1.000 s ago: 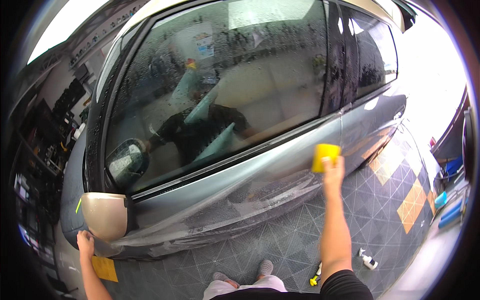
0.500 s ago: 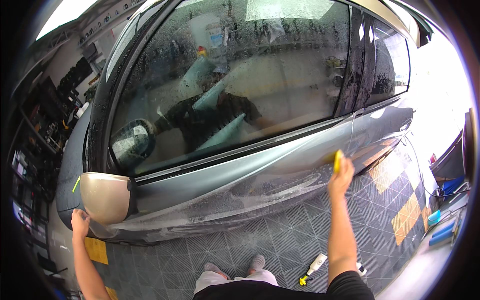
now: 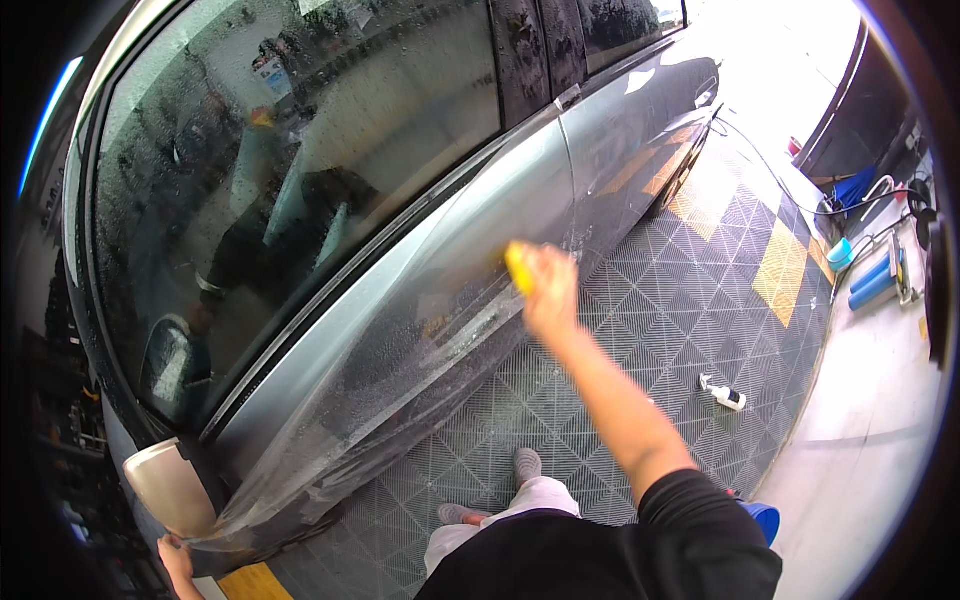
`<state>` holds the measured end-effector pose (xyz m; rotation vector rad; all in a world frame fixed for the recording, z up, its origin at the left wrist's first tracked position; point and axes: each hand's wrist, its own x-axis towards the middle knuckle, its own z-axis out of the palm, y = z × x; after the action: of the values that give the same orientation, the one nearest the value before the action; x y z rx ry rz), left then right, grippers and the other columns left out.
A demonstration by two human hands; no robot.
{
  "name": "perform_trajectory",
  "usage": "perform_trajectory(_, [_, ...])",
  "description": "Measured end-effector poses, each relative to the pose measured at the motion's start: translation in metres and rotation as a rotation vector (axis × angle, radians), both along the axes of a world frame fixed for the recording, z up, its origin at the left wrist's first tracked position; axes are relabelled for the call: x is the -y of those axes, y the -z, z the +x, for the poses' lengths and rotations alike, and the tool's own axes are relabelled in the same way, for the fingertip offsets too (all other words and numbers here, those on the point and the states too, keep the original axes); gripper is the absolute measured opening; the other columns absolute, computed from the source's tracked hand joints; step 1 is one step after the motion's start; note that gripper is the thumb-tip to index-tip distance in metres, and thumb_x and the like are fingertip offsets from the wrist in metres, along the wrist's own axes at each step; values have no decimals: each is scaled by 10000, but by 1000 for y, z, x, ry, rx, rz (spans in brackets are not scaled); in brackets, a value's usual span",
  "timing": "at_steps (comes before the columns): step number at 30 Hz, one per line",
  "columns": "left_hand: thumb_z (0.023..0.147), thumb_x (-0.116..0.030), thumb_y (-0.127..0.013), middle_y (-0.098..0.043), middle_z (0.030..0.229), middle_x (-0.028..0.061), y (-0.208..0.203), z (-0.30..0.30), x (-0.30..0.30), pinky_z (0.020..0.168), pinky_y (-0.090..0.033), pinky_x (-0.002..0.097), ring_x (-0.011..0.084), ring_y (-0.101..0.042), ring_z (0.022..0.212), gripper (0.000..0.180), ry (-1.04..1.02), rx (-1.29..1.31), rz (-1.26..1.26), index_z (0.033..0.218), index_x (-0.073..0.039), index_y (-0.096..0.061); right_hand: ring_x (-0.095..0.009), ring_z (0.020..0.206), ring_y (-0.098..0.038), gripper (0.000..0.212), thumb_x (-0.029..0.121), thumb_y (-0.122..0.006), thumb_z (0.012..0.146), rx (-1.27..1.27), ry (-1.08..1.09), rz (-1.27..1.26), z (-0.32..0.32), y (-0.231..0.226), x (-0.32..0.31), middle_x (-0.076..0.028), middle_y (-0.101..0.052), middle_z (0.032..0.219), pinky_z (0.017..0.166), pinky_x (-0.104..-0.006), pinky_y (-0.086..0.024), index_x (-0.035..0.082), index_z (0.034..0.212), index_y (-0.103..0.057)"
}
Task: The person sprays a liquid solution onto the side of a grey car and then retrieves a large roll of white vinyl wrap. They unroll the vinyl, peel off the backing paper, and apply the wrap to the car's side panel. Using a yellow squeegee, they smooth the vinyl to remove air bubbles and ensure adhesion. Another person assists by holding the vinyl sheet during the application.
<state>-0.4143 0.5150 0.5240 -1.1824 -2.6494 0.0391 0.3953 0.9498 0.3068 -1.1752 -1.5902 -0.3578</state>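
Note:
A silver-grey car door (image 3: 400,265) fills the middle, partly covered by a wet, wrinkled sheet of clear film (image 3: 350,400). My right hand (image 3: 548,290) grips a yellow squeegee (image 3: 519,268) against the film-covered panel, below the window line. Far to the left, my left hand (image 3: 175,558) is closed at the edge of the film, just under the beige side mirror (image 3: 172,488). Its fingertips are small and partly hidden. Water droplets cover the dark side window (image 3: 380,120).
A white spray bottle (image 3: 728,397) lies on the grey patterned floor (image 3: 640,340) to my right. Behind my right elbow is a blue bucket (image 3: 764,520). A dark hose (image 3: 770,175) runs from the car's rear toward the wall, where blue rolls (image 3: 875,283) and a light-blue container (image 3: 840,253) sit.
My view has turned and shifted toward the right. The yellow squeegee stays in my right hand on the door, while my left hand remains below the mirror. A blue bucket has come into view.

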Motion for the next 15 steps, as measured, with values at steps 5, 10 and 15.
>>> perform_trajectory(5, [641,-21,-661,-537,905,201,-4,0,8,825,-441,449,408,-541,880,203,-18,27,-6,805,16,-546,-333,1042,-574,436,-47,-551,797,-57,-176,-62,9,-19,22,-165,-611,1102,893,-454,-432,58,1219,-583])
perform_trajectory(10, [641,-10,-645,-536,909,209,9,4,-5,820,-440,452,411,-541,876,208,31,-14,28,826,22,-556,-358,931,-556,370,5,-528,856,-174,165,-196,84,-89,-58,-192,-586,1037,814,-425,-455,30,1224,-549])
perform_trajectory(15, [651,-9,-632,-547,961,217,11,8,3,875,-440,432,411,-544,935,247,11,49,43,889,21,-577,-337,867,-536,406,23,-546,805,82,12,-194,-58,-52,13,-189,-582,977,732,-452,-424,32,1209,-579])
